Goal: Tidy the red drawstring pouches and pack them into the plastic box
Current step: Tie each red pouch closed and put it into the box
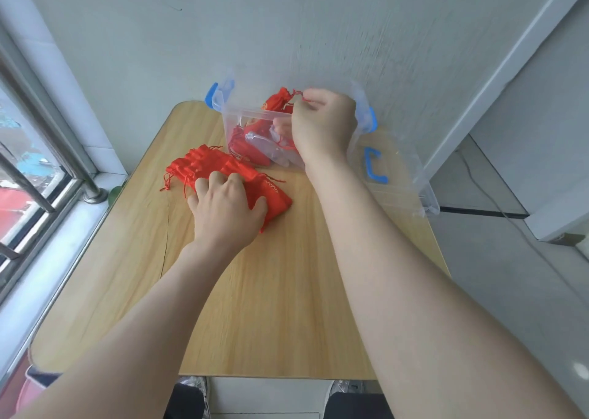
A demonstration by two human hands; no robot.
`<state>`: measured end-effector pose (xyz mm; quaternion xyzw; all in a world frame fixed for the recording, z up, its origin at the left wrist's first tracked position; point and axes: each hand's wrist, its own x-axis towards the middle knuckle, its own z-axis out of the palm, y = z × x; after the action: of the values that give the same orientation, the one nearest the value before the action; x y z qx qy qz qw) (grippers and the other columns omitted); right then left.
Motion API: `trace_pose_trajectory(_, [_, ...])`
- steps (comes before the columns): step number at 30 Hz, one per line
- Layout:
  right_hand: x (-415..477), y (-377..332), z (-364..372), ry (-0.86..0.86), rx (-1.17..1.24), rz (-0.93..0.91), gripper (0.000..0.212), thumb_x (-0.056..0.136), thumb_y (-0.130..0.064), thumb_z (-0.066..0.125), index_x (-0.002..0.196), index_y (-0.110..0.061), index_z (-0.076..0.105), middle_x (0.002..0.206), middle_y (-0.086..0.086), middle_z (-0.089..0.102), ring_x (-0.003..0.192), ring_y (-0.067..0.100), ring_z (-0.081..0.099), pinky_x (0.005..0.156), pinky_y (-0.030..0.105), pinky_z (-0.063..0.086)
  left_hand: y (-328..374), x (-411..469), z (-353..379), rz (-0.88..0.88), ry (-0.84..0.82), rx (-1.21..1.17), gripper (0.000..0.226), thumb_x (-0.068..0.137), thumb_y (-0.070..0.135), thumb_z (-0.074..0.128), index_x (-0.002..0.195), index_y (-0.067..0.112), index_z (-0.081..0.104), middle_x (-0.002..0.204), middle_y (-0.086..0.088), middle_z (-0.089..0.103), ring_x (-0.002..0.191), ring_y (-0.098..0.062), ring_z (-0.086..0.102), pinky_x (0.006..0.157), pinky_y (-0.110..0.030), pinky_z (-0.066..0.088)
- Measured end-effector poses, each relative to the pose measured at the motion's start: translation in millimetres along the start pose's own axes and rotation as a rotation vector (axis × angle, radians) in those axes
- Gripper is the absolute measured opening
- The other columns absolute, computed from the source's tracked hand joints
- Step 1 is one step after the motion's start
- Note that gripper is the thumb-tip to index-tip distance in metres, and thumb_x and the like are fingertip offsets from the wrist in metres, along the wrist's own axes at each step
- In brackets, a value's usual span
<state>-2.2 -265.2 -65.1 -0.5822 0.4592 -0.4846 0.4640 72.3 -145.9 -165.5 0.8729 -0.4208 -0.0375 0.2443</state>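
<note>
A clear plastic box (236, 122) with blue latches stands at the far side of the wooden table, with red pouches lying inside it. Over the box, my right hand (322, 122) pinches the drawstring of a red pouch (278, 100) that sits at the box's rim. A row of several flat red drawstring pouches (204, 164) lies on the table in front of the box. My left hand (226, 205) rests on the near end of that row, fingers spread and curled over the top pouch.
The box's clear lid (411, 176) with a blue handle lies to the right of the box, overhanging the table edge. A wall stands right behind the box, and a barred window (35, 170) runs along the left. The wooden table (271, 307) stretches toward me.
</note>
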Motion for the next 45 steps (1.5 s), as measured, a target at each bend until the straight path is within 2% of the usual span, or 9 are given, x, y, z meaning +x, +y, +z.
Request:
trace_pose_trajectory(3, [-28.2,7.5,-17.1,-0.013,-0.017,-0.035,0.023,0.095,0.005,0.054,0.098,-0.008,0.073,0.071,0.009,0.076,0.054,0.023,0.075,0.052,0.043,0.064,-0.6,0.9,-3.6,-0.039,-0.025,-0.090,0.033,0.090,0.042,0.065,0.113,0.019,0.066,0.110,-0.004,0.052,0.112,-0.033,0.040,0.094,-0.050,0.034])
trace_pose_trajectory(7, [-57.0,28.1,-40.8,-0.133,-0.099,0.109,0.023,0.094,0.003,0.057,0.098,-0.011,0.075,0.077,0.005,0.076,0.058,0.020,0.075,0.051,0.031,0.059,1.7,-2.8,-6.9,-0.028,-0.012,-0.153,0.018,0.094,0.038,0.068,0.108,0.028,0.072,0.115,-0.002,0.049,0.115,-0.034,0.039,0.095,-0.048,0.032])
trace_pose_trajectory(13, [-93.6,44.2,-64.7,-0.189,-0.188,0.290,0.029,0.097,-0.008,0.053,0.119,-0.020,0.068,0.095,0.003,0.076,0.067,0.017,0.077,0.058,0.031,0.062,13.3,-16.2,-15.1,0.236,0.001,-0.413,0.009,0.095,0.023,0.069,0.101,0.027,0.074,0.104,0.012,0.071,0.107,-0.018,0.062,0.096,-0.034,0.041])
trace_pose_trajectory(16, [-104.1,48.1,-71.3,-0.195,-0.143,0.346,0.025,0.097,-0.011,0.052,0.100,-0.023,0.074,0.083,0.005,0.080,0.072,0.026,0.079,0.070,0.044,0.067,24.8,-30.7,-20.0,0.250,-0.116,-0.555,0.017,0.097,0.010,0.067,0.101,0.026,0.074,0.096,0.016,0.075,0.095,-0.002,0.069,0.087,-0.027,0.054])
trace_pose_trajectory(22, [-95.7,51.4,-87.6,-0.104,0.019,0.340,0.026,0.099,-0.008,0.060,0.114,-0.020,0.078,0.082,0.001,0.080,0.068,0.010,0.073,0.060,0.024,0.055,40.2,-42.5,-16.6,0.109,-0.006,-0.663,0.014,0.093,0.014,0.077,0.098,0.028,0.075,0.091,0.017,0.075,0.087,0.001,0.069,0.081,-0.026,0.057])
trace_pose_trajectory(28, [-86.7,49.8,-90.1,-0.022,0.068,0.216,0.019,0.104,-0.013,0.064,0.109,-0.022,0.080,0.086,-0.005,0.077,0.062,-0.002,0.066,0.062,0.019,0.052,49.0,-30.2,-14.8,0.093,-0.064,-0.685,0.021,0.096,0.007,0.071,0.110,0.021,0.079,0.094,0.011,0.080,0.090,-0.005,0.076,0.089,-0.041,0.063])
trace_pose_trajectory(36, [-72.3,44.0,-93.5,0.011,0.092,0.186,0.020,0.104,-0.012,0.064,0.105,-0.024,0.080,0.089,-0.006,0.078,0.067,0.000,0.067,0.063,0.016,0.051,58.6,-22.3,-26.6,0.019,0.066,-0.653,0.010,0.095,0.020,0.079,0.085,0.021,0.079,0.064,0.006,0.075,0.056,-0.005,0.073,0.063,-0.034,0.064])
trace_pose_trajectory(40, [-68.7,42.2,-95.0,0.067,0.142,0.194,0.019,0.100,-0.012,0.067,0.106,-0.023,0.082,0.089,-0.010,0.079,0.077,-0.001,0.070,0.073,0.016,0.052,58.1,-17.8,-28.0,0.069,0.074,-0.617,0.015,0.098,0.008,0.070,0.097,0.019,0.080,0.076,0.010,0.076,0.061,0.000,0.072,0.073,-0.031,0.063])
trace_pose_trajectory(45, [-63.4,37.0,-94.7,0.121,0.318,0.243,0.018,0.104,-0.011,0.064,0.111,-0.018,0.079,0.097,-0.005,0.083,0.072,0.004,0.067,0.070,0.019,0.054,54.4,-10.5,-27.3,0.013,0.080,-0.612,0.021,0.100,0.014,0.064,0.098,0.031,0.075,0.082,0.014,0.074,0.074,-0.015,0.074,0.082,-0.045,0.062])
